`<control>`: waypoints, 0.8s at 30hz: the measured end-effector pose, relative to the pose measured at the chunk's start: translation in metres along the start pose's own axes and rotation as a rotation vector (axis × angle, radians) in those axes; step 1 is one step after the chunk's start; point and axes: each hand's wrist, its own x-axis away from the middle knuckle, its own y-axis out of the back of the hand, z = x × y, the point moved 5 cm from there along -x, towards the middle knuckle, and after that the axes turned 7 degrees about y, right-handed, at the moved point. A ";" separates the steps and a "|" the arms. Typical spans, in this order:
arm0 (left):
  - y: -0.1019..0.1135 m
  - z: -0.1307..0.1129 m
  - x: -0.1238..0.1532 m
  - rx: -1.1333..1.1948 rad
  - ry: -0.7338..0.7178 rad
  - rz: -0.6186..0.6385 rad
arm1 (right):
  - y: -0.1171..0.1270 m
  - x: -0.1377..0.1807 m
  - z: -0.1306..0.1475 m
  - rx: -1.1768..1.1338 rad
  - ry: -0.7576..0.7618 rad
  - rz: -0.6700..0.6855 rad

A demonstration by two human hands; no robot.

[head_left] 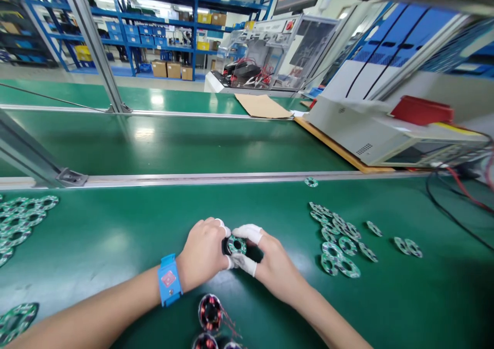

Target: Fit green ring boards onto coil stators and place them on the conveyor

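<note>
— On the near green bench (116,236), what do the two hands hold?
— Both grasp one small round part (236,245), a dark body with a ring-shaped circuit board on top. The left hand (204,254), with a blue wrist strap (169,279), curls around its left side; the right hand (270,264) pinches it with white-cotted fingertips (249,231) from the right.
— Where exactly is it?
— Middle of the bench, between the hands, just above the surface.
— What lies nearby?
— Ring boards (339,241) scattered to the right, more (21,217) at far left, wound coils with red leads (210,312) near the bottom edge. A white instrument box (363,127) stands at far right.
</note>
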 end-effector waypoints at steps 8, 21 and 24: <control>0.011 -0.022 0.025 -0.246 -0.393 -0.028 | -0.003 0.003 -0.016 -0.212 -0.054 0.050; -0.007 -0.037 0.028 -0.576 -0.708 -0.177 | -0.009 0.019 -0.041 -0.136 -0.129 -0.007; -0.006 -0.044 0.024 -0.431 -0.656 0.054 | -0.030 -0.004 -0.058 -0.025 -0.055 -0.040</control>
